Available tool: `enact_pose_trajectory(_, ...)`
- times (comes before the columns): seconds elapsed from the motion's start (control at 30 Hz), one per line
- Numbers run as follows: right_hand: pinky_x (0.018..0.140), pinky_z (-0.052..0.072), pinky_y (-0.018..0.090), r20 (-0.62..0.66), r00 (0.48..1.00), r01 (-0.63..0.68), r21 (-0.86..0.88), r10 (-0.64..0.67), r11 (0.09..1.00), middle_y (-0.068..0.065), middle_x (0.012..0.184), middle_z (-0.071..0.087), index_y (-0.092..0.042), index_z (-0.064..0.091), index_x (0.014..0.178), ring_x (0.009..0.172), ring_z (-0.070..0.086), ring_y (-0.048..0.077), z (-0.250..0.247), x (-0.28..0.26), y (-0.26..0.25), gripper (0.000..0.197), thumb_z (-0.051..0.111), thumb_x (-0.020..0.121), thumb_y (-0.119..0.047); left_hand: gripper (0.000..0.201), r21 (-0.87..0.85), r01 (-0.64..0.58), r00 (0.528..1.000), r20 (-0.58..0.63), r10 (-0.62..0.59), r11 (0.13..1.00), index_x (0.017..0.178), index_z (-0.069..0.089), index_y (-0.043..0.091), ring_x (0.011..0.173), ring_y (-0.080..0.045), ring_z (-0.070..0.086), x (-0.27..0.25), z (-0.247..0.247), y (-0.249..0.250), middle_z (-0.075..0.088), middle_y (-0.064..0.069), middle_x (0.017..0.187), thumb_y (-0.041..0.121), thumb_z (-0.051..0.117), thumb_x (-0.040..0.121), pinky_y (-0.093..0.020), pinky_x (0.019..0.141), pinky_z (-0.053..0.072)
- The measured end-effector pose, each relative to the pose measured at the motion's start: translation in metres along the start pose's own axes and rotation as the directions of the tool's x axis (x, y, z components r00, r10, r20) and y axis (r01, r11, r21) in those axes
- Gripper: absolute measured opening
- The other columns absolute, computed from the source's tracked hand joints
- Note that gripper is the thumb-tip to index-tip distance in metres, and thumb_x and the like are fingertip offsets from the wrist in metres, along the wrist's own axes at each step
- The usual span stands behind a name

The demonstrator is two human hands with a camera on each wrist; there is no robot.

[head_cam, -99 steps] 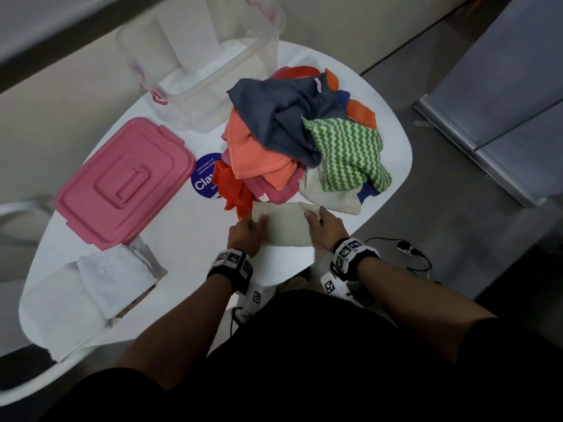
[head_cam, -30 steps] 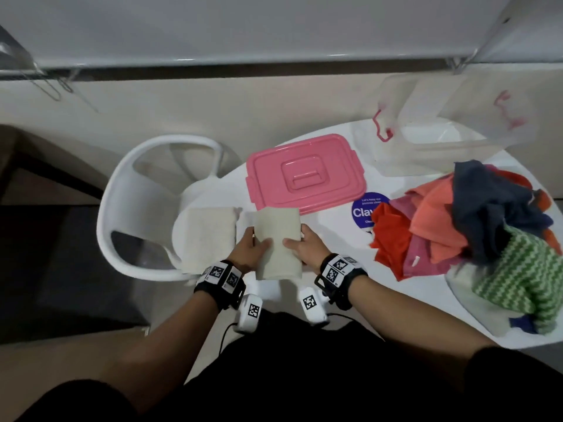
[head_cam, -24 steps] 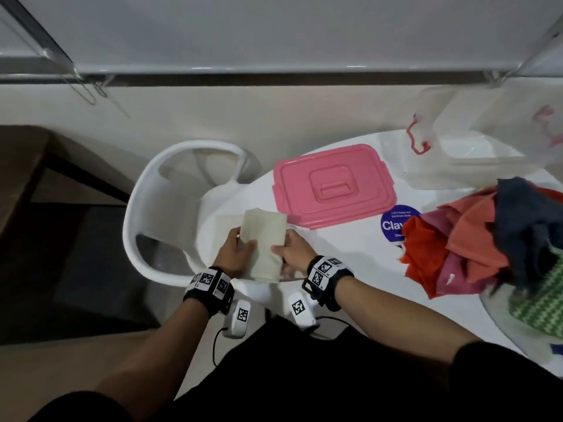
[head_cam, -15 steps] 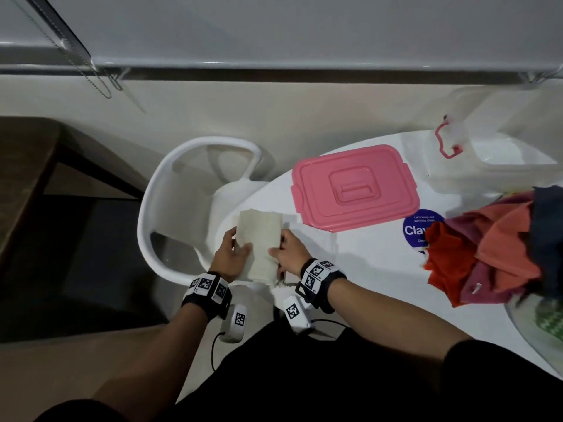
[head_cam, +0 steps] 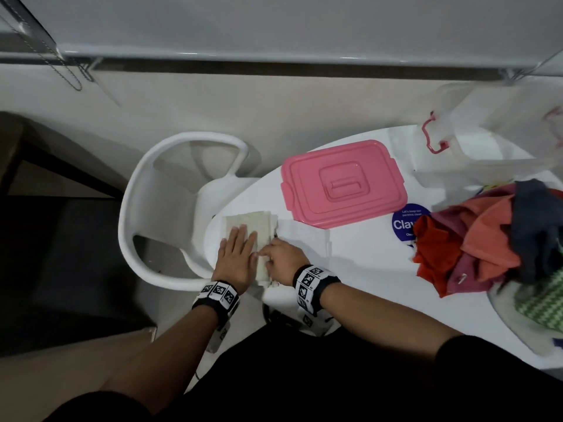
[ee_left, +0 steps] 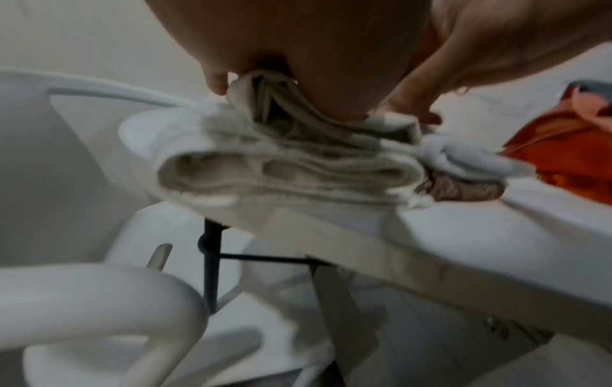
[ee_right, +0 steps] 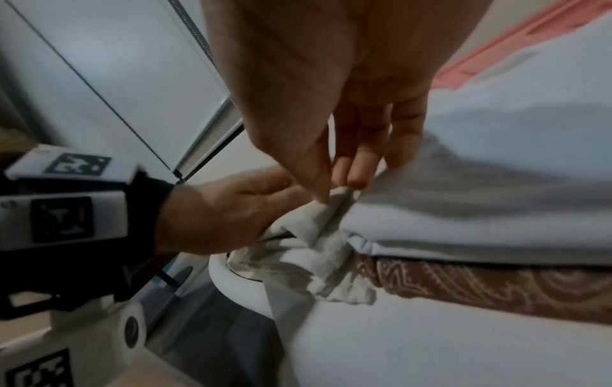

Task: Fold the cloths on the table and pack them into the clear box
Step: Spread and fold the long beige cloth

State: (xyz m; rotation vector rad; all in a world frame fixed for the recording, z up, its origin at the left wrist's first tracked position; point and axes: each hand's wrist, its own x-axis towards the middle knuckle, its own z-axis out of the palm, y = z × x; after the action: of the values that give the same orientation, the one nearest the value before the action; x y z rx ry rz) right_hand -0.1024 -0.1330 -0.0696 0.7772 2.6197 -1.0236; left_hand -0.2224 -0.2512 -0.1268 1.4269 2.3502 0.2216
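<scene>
White and rounded, the table (head_cam: 380, 269) sits against a pale wall with a white chair (head_cam: 170, 208) tucked at its left end, and that end is where I am working. My left hand (head_cam: 236, 258) lies flat, fingers straight, pressing the folded cream cloth (head_cam: 249, 222) onto the stack of folded cloths (ee_left: 288, 167) at the very edge. My right hand (head_cam: 281, 260) pinches that cloth's near right corner between thumb and fingertips (ee_right: 356, 180), so this grip is narrow and closed on fabric.

The stack worries me most. From the left wrist view it overhangs the table's rim above the chair, and its layers gape open. If I lift my palm too fast, or tug the corner sideways, I judge the top cloth could spring open or the whole stack could slide off onto the chair.

A white cloth (head_cam: 304, 236) lies just beside the stack, so a careless pull may drag it along too.

The clear box (head_cam: 487, 141) stands well apart at the far right, beyond the pink lid (head_cam: 341, 181), with the pile of unfolded cloths (head_cam: 475, 245) in front of it. Carrying a loose stack that far risks undoing the folds, and I cannot tell how much room the box has.
</scene>
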Motion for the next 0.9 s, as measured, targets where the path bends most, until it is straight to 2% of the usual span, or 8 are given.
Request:
enact_pose_trajectory(0.07, 0.086, 0.050, 0.039, -0.207, 0.978, 0.008, 0.005, -0.007, 1.000, 0.005, 0.113, 0.057, -0.017, 0.066, 0.116, 0.106, 0.054, 0.027, -0.002, -0.004, 0.005, 0.034, 0.060, 0.083, -0.009, 0.066, 0.017, 0.023, 1.000, -0.004, -0.023, 1.000, 0.155, 0.025, 0.017, 0.151, -0.025, -0.001, 0.001, 0.002, 0.001, 0.008, -0.007, 0.164, 0.045, 0.012, 0.096, -0.046, 0.121, -0.006)
enact_pose_trajectory(0.17, 0.083, 0.046, 0.040, -0.452, 0.890, -0.080, -0.021, 0.062, 0.997, 0.004, 0.107, 0.053, -0.017, 0.061, 0.109, 0.102, 0.051, 0.026, -0.008, -0.014, 0.023, 0.035, 0.063, 0.074, -0.013, 0.060, 0.045, -0.032, 0.993, -0.115, 0.037, 0.998, 0.152, 0.032, 0.015, 0.150, -0.030, 0.008, 0.005, -0.008, 0.012, 0.019, -0.012, 0.161, 0.040, 0.024, 0.098, -0.047, 0.121, -0.003)
enact_pose_trajectory(0.27, 0.103, 0.036, 0.044, -0.298, 0.949, -0.155, -0.146, 0.106, 0.977, 0.008, 0.138, 0.043, -0.020, 0.051, 0.133, 0.129, 0.038, 0.029, -0.007, -0.026, 0.049, 0.056, 0.059, 0.078, -0.025, 0.063, 0.055, -0.052, 0.990, -0.125, 0.059, 0.997, 0.155, 0.022, 0.016, 0.151, -0.032, 0.000, 0.015, -0.007, 0.018, 0.009, -0.013, 0.163, 0.043, 0.022, 0.099, -0.048, 0.121, -0.005)
enact_pose_trajectory(0.33, 0.119, 0.018, 0.046, -0.119, 0.990, -0.105, -0.216, 0.080, 0.971, 0.010, 0.160, 0.019, -0.022, 0.030, 0.152, 0.148, 0.012, 0.030, 0.002, -0.032, 0.062, 0.067, 0.051, 0.089, -0.030, 0.069, 0.047, -0.009, 0.999, -0.038, 0.011, 0.999, 0.157, 0.009, 0.018, 0.150, -0.030, -0.012, 0.018, 0.001, 0.016, -0.004, -0.011, 0.163, 0.051, 0.014, 0.097, -0.049, 0.120, -0.008)
enact_pose_trajectory(0.4, 0.122, 0.004, 0.044, -0.045, 0.998, -0.063, -0.263, 0.054, 0.963, 0.008, 0.165, -0.001, -0.023, 0.009, 0.158, 0.152, -0.006, 0.029, 0.010, -0.032, 0.068, 0.069, 0.041, 0.098, -0.031, 0.072, 0.064, 0.009, 1.000, 0.018, -0.010, 0.998, 0.156, 0.001, 0.018, 0.148, -0.030, -0.018, 0.017, 0.012, 0.008, -0.012, -0.009, 0.162, 0.055, 0.007, 0.095, -0.051, 0.120, -0.008)
enact_pose_trajectory(0.53, 0.122, -0.001, 0.044, 0.044, 0.997, -0.045, -0.335, 0.063, 0.941, 0.009, 0.164, -0.014, -0.022, -0.005, 0.158, 0.150, -0.015, 0.030, 0.011, -0.030, 0.071, 0.067, 0.033, 0.103, -0.031, 0.075, 0.084, -0.011, 0.998, 0.064, 0.005, 0.996, 0.156, -0.003, 0.017, 0.147, -0.030, -0.022, 0.019, 0.016, 0.003, -0.019, -0.008, 0.160, 0.057, 0.001, 0.092, -0.050, 0.119, -0.011)
enact_pose_trajectory(0.67, 0.123, 0.002, 0.043, 0.028, 1.000, 0.004, -0.256, 0.003, 0.967, 0.008, 0.165, -0.011, -0.023, -0.001, 0.158, 0.151, -0.012, 0.028, 0.004, -0.030, 0.073, 0.066, 0.036, 0.104, -0.032, 0.077, 0.057, -0.007, 1.000, 0.028, 0.005, 0.998, 0.157, 0.003, 0.016, 0.148, -0.029, -0.019, 0.020, 0.013, 0.006, -0.014, -0.010, 0.162, 0.058, 0.002, 0.092, -0.049, 0.120, -0.011)
enact_pose_trajectory(0.9, 0.119, 0.021, 0.040, -0.349, 0.936, 0.008, -0.090, -0.039, 0.996, 0.006, 0.159, 0.027, -0.020, 0.027, 0.154, 0.148, 0.020, 0.024, -0.016, -0.063, 0.102, 0.058, 0.044, 0.101, -0.036, 0.067, -0.071, -0.066, 0.964, -0.262, 0.046, 0.995, 0.155, 0.021, 0.016, 0.151, -0.025, -0.003, 0.027, -0.035, 0.062, 0.010, -0.010, 0.163, 0.052, 0.016, 0.099, -0.042, 0.122, -0.008)
